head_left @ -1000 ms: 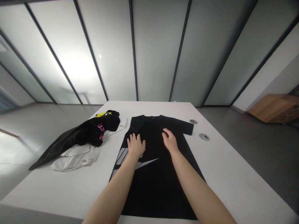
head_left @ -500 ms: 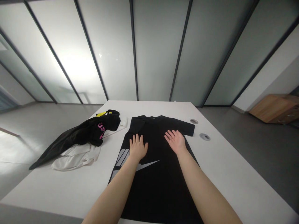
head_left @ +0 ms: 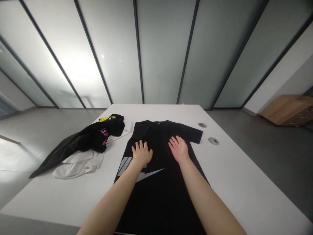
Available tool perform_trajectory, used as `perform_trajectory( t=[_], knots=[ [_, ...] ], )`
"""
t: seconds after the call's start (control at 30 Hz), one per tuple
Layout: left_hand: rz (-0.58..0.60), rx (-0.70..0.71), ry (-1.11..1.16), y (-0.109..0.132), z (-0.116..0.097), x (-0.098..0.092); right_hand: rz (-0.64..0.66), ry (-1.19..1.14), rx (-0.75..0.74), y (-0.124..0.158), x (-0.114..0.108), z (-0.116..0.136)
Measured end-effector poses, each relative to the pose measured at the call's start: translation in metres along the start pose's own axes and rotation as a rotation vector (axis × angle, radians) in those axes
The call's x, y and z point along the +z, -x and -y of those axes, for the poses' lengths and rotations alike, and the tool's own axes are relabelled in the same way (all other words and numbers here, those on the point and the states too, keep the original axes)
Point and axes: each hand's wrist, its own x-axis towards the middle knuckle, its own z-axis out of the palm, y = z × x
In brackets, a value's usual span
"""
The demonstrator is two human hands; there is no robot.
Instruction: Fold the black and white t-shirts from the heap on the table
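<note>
A black T-shirt (head_left: 161,199) with a grey print lies spread on the white table, its collar toward the far end. Its right sleeve stretches out sideways, while the left sleeve is folded inward over the body. My left hand (head_left: 142,154) is palm down with fingers spread on or just over the shirt's left chest. On the other side, my right hand (head_left: 179,149) is turned palm up, fingers extended, over the right chest. Neither hand grips anything; whether the right one touches the cloth I cannot tell.
To the left, a pile of black clothes (head_left: 80,142) with pink and yellow prints hangs over the edge of the white table (head_left: 232,182), with a white garment (head_left: 80,164) under it. Two round grommets (head_left: 213,141) are set at the right. A wooden cabinet (head_left: 286,109) stands beyond.
Both hands have shifted slightly left. The shirt's lower part has moved a little to the left, and the whole view has shifted slightly. Both hands keep their open shape.
</note>
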Motion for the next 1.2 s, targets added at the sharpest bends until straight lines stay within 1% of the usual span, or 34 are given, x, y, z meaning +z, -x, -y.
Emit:
perform_trajectory(
  t=[0.03,0.1,0.17,0.23,0.37,0.43,0.5,0.57,0.7,0.8,0.87,0.93,1.0,1.07,1.17,1.2],
  knots=[
    [0.006,-0.009,-0.006,-0.001,-0.005,-0.002,-0.004,0.005,-0.001,0.0,0.0,-0.001],
    [-0.032,0.0,0.002,0.0,-0.016,-0.003,0.0,0.03,-0.002,-0.001,0.001,-0.003],
    [-0.097,0.033,0.035,0.003,-0.026,0.002,0.003,0.042,-0.014,-0.003,-0.002,-0.002],
    [-0.129,0.065,0.063,0.008,-0.031,0.01,-0.018,0.001,-0.059,-0.007,-0.01,0.001],
    [-0.136,0.1,0.069,0.015,-0.028,0.02,-0.116,-0.175,-0.239,-0.019,-0.038,0.012],
    [-0.137,0.114,0.071,0.016,-0.023,0.02,-0.132,-0.172,-0.306,-0.026,-0.053,0.015],
    [-0.133,0.128,0.073,0.016,-0.019,0.02,-0.125,-0.136,-0.331,-0.031,-0.065,0.017],
    [-0.129,0.132,0.076,0.017,-0.018,0.019,-0.123,-0.137,-0.325,-0.034,-0.071,0.018],
    [-0.129,0.136,0.075,0.017,-0.018,0.018,-0.188,-0.255,-0.269,-0.034,-0.072,0.021],
    [-0.121,0.136,0.07,0.018,-0.019,0.017,-0.26,-0.355,-0.212,-0.032,-0.066,0.026],
    [-0.117,0.134,0.068,0.018,-0.02,0.016,-0.279,-0.35,-0.208,-0.029,-0.059,0.028],
    [-0.121,0.13,0.064,0.017,-0.02,0.016,-0.284,-0.271,-0.241,-0.026,-0.051,0.028],
    [-0.125,0.128,0.062,0.017,-0.02,0.017,-0.271,-0.102,-0.286,-0.021,-0.043,0.026],
    [-0.129,0.128,0.063,0.016,-0.019,0.019,-0.23,0.189,-0.314,-0.015,-0.036,0.024],
    [-0.134,0.13,0.064,0.016,-0.019,0.021,-0.142,0.714,-0.375,-0.003,-0.027,0.024],
    [-0.137,0.131,0.064,0.016,-0.019,0.021,-0.122,0.841,-0.404,0.001,-0.025,0.025]
  ],
)
